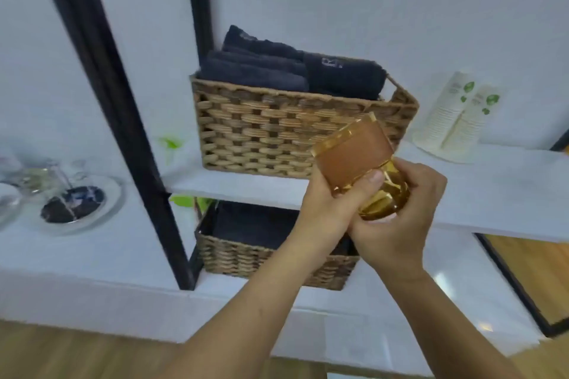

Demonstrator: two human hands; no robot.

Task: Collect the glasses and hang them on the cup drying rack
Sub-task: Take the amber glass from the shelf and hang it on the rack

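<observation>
Here both hands grip one amber glass (360, 163), held tilted in front of the shelf (492, 194). The left hand (326, 203) wraps its side, thumb pressed across it; the right hand (400, 218) cups its base. Behind it stands a wicker basket (261, 132) of dark towels (277, 71).

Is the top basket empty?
No, the top basket holds folded dark towels that stick up above its rim.
</observation>
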